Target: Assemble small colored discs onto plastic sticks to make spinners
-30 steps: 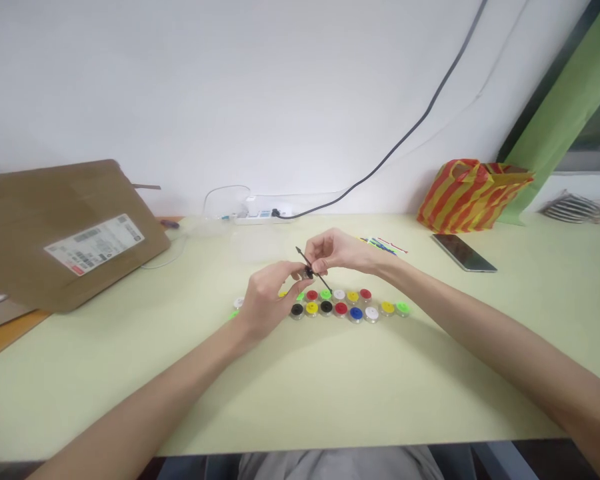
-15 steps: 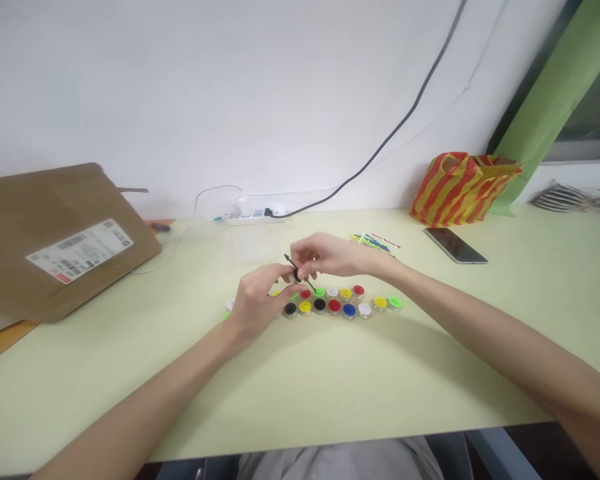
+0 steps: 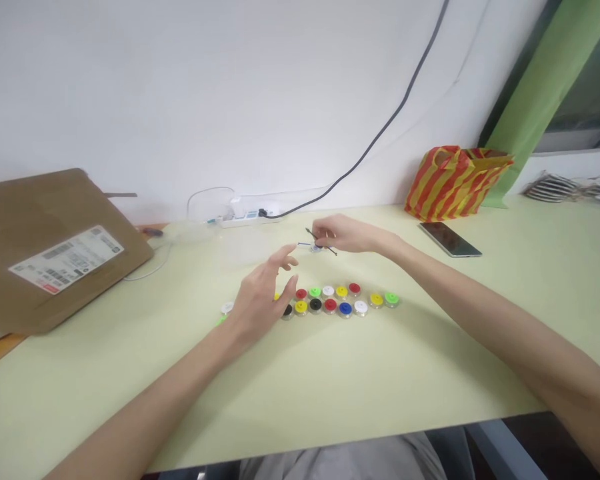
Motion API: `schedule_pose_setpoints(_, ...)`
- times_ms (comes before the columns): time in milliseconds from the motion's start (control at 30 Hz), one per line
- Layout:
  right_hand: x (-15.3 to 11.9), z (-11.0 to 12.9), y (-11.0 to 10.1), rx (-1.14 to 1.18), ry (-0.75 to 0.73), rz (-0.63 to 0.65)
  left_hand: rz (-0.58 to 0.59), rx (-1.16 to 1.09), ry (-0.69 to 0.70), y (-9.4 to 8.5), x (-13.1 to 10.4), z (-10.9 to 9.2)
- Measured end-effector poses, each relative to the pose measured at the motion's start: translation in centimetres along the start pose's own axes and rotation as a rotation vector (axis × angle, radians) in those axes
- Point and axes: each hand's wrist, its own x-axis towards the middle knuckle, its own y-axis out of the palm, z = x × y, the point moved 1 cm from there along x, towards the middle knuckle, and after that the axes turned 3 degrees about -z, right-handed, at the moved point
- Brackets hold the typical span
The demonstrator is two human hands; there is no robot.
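Head view showed small round discs (image 3: 331, 305), clear-sided with coloured tops, in two rough rows midway between the near and far edges of the smooth, pale green table (image 3: 360, 380). The left hand (image 3: 260, 290) hung by their left end, thumb and fingers well apart. Nearer the far edge, the right hand (image 3: 340, 233) was closed on a thin dark rod (image 3: 333, 251), slanted; a thin blue rod (image 3: 305, 244) showed just beside it. A crinkled striped bag (image 3: 453, 187) stood along that edge.

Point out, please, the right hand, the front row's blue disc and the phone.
Right hand (image 3: 341, 233), head view: back of the hand.
Blue disc (image 3: 345, 309), head view: its top.
Phone (image 3: 451, 239), head view: its screen.
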Motion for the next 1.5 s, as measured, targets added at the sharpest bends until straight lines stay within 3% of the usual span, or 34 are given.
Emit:
schedule_pose_setpoints(100,0.2,-1.0,1.5,-0.334,0.055,0.086,-0.015,0.005,0.013,0.0,0.0,0.1)
schedule_pose_setpoints(167,0.3,-1.2,2.3,-0.393,0.033,0.130,-0.038,0.008,0.019,-0.1,0.1,0.3)
schedule_pose_setpoints(467,0.2,-1.8,1.7,-0.229,0.126,0.083,-0.043,0.026,0.049,-0.2,0.0,0.6)
schedule_pose_setpoints(767,0.2,-0.3,1.3,-0.156,0.030,0.005,-0.039,0.033,0.067,0.0,0.1,0.9)
schedule_pose_setpoints(1000,0.6,-2.1,2.2,-0.108,0.136,0.097,-0.031,0.035,0.075,-0.1,0.0,1.0)
schedule_pose_setpoints(1300,0.7,-2.1,2.9,-0.263,0.110,0.246,-0.024,0.042,0.074,-0.2,0.0,0.9)
schedule_pose_setpoints(1500,0.4,-2.3,2.9,-0.274,0.078,0.210,-0.015,0.041,0.067,-0.2,0.1,0.8)
